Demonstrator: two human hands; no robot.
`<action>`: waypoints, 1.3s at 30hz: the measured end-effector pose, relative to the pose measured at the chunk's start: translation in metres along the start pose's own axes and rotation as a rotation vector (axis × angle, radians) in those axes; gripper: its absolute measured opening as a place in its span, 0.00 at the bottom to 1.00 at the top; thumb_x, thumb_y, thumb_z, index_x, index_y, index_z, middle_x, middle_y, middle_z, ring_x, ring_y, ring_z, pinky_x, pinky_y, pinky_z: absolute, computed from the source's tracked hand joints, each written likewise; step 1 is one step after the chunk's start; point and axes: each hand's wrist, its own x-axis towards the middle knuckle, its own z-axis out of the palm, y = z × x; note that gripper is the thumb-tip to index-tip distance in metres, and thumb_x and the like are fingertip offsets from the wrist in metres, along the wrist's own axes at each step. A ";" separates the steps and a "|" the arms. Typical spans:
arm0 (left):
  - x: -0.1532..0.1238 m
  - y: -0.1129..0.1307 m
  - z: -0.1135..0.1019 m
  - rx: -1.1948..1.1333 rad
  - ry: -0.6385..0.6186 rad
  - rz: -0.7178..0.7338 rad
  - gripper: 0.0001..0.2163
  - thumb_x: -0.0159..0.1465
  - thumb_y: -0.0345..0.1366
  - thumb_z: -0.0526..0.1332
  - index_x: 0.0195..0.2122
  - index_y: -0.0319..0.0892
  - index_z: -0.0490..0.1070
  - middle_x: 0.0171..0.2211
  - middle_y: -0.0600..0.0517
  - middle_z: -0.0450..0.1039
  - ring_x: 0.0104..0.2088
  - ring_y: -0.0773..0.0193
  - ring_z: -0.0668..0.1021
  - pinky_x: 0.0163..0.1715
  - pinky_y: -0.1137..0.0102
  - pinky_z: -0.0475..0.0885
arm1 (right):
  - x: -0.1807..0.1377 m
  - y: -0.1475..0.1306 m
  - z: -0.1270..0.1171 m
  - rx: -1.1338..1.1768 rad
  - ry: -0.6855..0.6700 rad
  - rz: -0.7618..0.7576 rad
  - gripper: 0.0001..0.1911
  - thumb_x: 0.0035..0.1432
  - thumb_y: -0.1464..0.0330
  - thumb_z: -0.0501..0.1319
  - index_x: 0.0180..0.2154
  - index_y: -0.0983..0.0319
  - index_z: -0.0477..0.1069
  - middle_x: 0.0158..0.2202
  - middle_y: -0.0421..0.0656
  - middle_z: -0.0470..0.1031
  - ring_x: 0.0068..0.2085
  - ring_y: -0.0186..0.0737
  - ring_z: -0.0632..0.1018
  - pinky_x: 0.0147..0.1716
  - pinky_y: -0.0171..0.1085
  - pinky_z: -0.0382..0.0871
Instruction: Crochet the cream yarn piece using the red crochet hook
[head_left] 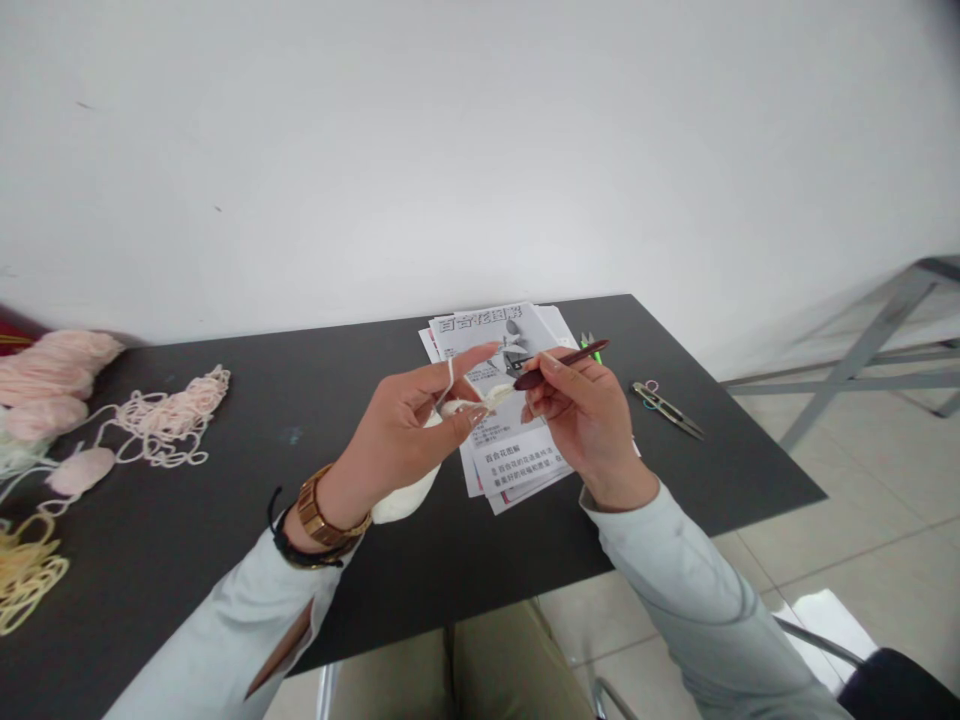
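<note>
Nearest to the body, the person's two sleeved arms reach over the near edge of the desk (480, 590), and at its left side lie loops of yellow yarn (30, 575), well apart from the hands, perhaps so that they do not tangle with the work. A ball of white yarn (409, 497) sits partly hidden behind the left wrist, probably kept close so that the strand can run without pulling. Above the desk, the left hand (409, 425) is half curled: its thumb pinches the small white yarn piece (495, 397) from below, while the index finger stretches out with the strand over it, I think for keeping tension. The right hand (589, 415) is closed around a dark-handled tool (577, 358), holding it like a pen, maybe for fine control; its tip is too small to tell. Beneath the hands, printed sheets (525, 465) overlap up to the far edge, likely placed there for easy reading. Thread snips (675, 412) lie near the right edge, within reach. Toward the left end rest tangled pink yarn (176, 415) and, farther, a pink skein (64, 365). Near the far right corner, a green-handled tool (592, 348) shows behind the right hand.
</note>
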 end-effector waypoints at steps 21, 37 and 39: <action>0.002 -0.004 0.007 -0.131 0.161 -0.123 0.05 0.56 0.32 0.68 0.24 0.39 0.75 0.45 0.44 0.79 0.54 0.52 0.74 0.44 0.66 0.67 | -0.002 0.008 -0.003 -0.158 -0.151 -0.075 0.07 0.55 0.66 0.68 0.35 0.59 0.74 0.39 0.40 0.82 0.36 0.32 0.82 0.31 0.29 0.80; 0.001 0.007 0.011 -0.266 0.193 -0.218 0.19 0.51 0.24 0.66 0.45 0.43 0.78 0.26 0.53 0.77 0.27 0.65 0.74 0.35 0.66 0.67 | 0.000 0.014 -0.005 0.105 -0.101 0.105 0.13 0.50 0.64 0.71 0.33 0.59 0.69 0.32 0.36 0.82 0.32 0.34 0.84 0.32 0.30 0.80; 0.000 0.007 0.012 -0.264 0.195 -0.220 0.22 0.51 0.23 0.66 0.48 0.44 0.78 0.26 0.54 0.76 0.27 0.66 0.74 0.34 0.67 0.66 | 0.000 0.014 -0.005 0.118 -0.111 0.105 0.13 0.50 0.64 0.71 0.33 0.59 0.69 0.32 0.36 0.82 0.32 0.34 0.84 0.32 0.30 0.80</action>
